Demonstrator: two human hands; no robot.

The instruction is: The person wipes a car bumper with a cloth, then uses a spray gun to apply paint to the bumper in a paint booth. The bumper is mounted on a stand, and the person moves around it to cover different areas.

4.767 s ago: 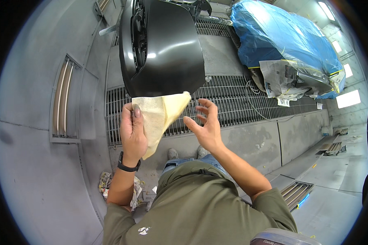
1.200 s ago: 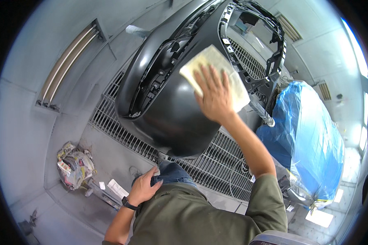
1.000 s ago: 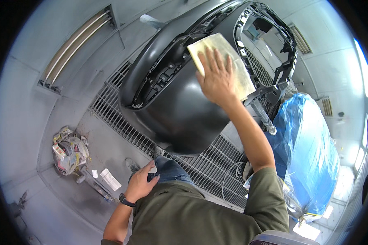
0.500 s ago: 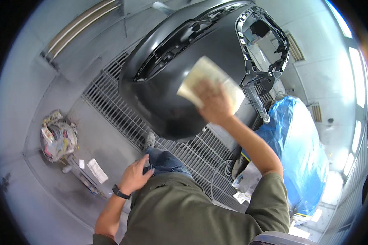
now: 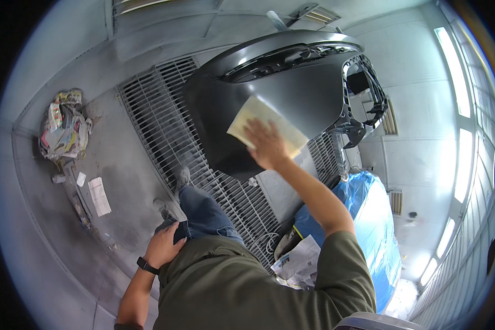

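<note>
A black car bumper (image 5: pixel 291 96) with cut openings and clips stands on a support over a floor grating. My right hand (image 5: pixel 267 143) lies with fingers spread and flat on a pale yellow cloth (image 5: pixel 286 129), pressing it against the smooth panel at the bumper's lower middle. My left hand (image 5: pixel 164 245) rests at my hip on the waist of my jeans, fingers loosely extended, with a black watch on that wrist.
Blue plastic sheeting (image 5: pixel 371 231) covers a large shape at lower right, with paper masking beside it. Crumpled paper (image 5: pixel 63 129) lies on the left beside a loose sheet (image 5: pixel 99 195). A hose coils near the grating (image 5: pixel 165 121). Light panels line the right wall.
Earlier my left hand gripped the cloth; now my right hand has it on the panel, having moved down-left along it. My view has turned and my feet have shifted.
</note>
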